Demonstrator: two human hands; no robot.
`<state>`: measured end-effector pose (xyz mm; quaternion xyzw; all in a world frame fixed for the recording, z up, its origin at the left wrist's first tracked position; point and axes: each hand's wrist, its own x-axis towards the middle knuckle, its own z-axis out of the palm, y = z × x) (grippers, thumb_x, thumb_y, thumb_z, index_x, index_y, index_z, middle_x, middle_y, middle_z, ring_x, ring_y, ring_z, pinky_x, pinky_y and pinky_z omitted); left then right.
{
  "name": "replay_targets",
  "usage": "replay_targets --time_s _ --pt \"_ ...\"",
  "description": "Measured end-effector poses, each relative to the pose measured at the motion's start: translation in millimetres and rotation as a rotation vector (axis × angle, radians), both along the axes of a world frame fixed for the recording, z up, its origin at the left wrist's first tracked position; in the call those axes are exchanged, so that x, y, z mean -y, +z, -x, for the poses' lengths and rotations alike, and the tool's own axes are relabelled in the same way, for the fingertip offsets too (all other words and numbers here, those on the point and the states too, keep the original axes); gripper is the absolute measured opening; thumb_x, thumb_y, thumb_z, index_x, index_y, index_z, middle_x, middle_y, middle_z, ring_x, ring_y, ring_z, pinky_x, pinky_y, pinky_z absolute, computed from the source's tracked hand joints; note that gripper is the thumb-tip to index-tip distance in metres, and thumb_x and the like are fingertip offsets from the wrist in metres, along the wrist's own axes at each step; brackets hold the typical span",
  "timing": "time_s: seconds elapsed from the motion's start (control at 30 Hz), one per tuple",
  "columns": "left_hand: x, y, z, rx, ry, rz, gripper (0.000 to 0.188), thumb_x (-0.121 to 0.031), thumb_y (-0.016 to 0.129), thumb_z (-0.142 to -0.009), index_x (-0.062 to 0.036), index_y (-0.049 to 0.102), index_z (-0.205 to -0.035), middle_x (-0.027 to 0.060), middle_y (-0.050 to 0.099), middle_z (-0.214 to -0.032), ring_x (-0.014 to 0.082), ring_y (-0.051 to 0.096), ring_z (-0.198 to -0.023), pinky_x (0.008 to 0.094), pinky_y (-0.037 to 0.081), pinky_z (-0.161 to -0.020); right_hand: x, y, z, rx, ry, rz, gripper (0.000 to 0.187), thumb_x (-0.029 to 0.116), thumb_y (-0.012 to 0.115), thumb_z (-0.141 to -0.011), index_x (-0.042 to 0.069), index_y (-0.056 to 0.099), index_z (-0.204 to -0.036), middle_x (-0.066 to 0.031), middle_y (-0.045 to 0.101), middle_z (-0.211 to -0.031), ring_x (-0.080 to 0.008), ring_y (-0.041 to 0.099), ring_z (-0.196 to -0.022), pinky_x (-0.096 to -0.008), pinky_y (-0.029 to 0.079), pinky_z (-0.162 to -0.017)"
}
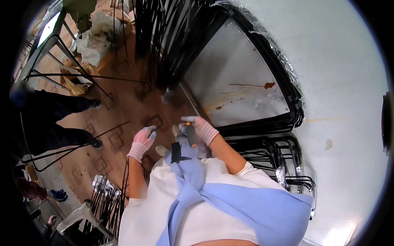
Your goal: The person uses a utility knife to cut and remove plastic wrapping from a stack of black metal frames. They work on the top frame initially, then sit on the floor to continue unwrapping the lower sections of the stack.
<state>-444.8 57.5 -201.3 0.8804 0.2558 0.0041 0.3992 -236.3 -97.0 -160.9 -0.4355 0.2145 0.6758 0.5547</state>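
Observation:
Both of my hands wear pale knit gloves with pink stripes. My right hand [204, 128] is closed around a tool with a dark grey and orange handle [190, 134], which points down toward my body; its working end cannot be made out. My left hand [143, 140] is out in front of me, a little apart from the right. Its fingers are curled together at the tips, and whatever they may hold is too small to see. A light blue garment [193, 186] is knotted over my white shirt, with a black patch [175, 153] near its top.
Bent black metal frames [283, 92] lean against the white wall [340, 82] at right, partly wrapped in clear film. More black rods [150, 28] stand ahead. A person in dark trousers [69, 104] stands at left; another person's blue-gloved hand [58, 195] shows below. Plastic bags [96, 41] lie far left.

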Motion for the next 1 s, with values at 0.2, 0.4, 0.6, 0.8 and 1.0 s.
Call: replay_targets --time_s 0.2,0.4,0.6,0.8,1.0 --pt "2 -3 35 0.113 0.288 0.226 0.024 -0.013 0.052 -0.084 -0.0054 0.058 -0.106 0.0144 0.06 -0.099 0.0262 0.056 -0.095 0.0308 0.043 -0.084 -37 19 25 -0.075 0.103 -0.137 0.018 0.015 0.056 -0.081 -0.001 0.054 -0.089 -0.0178 0.059 -0.077 -0.0278 0.062 -0.064 -0.0327 0.055 -0.056" --pt "7 32 53 0.138 0.421 0.034 0.027 -0.018 0.048 -0.085 -0.0075 0.056 -0.108 0.0147 0.059 -0.104 0.03 0.055 -0.098 0.0336 0.043 -0.084 -94 26 37 -0.076 0.18 -0.042 0.017 0.015 0.054 -0.081 -0.001 0.054 -0.087 -0.0186 0.059 -0.085 -0.0305 0.062 -0.074 -0.0379 0.055 -0.063" --pt "21 41 60 0.146 0.552 -0.002 0.03 -0.022 0.047 -0.084 -0.0059 0.057 -0.107 0.0161 0.059 -0.104 0.0317 0.053 -0.099 0.0356 0.043 -0.085 -114 7 19 -0.069 0.45 -0.319 0.022 0.015 0.052 -0.085 -0.003 0.053 -0.098 -0.0164 0.059 -0.089 -0.0293 0.061 -0.079 -0.0376 0.052 -0.074" --pt "26 32 54 -0.205 0.568 0.049 0.031 -0.026 0.045 -0.085 -0.0059 0.056 -0.106 0.0156 0.059 -0.102 0.0314 0.054 -0.096 0.0378 0.043 -0.083 -133 6 9 -0.279 0.624 -0.142 0.042 0.029 0.055 -0.085 0.0 0.047 -0.114 -0.0194 0.056 -0.093 -0.0252 0.06 -0.072 -0.03 0.053 -0.065" --pt "53 49 26 -0.199 0.853 0.064 0.032 -0.027 0.046 -0.084 -0.0055 0.056 -0.105 0.0161 0.059 -0.098 0.0328 0.054 -0.094 0.0386 0.043 -0.082 -168 6 -1 -0.371 0.957 -0.167 0.043 0.036 0.056 -0.084 0.006 0.049 -0.114 -0.0169 0.056 -0.088 -0.0215 0.057 -0.06 -0.0271 0.054 -0.055"
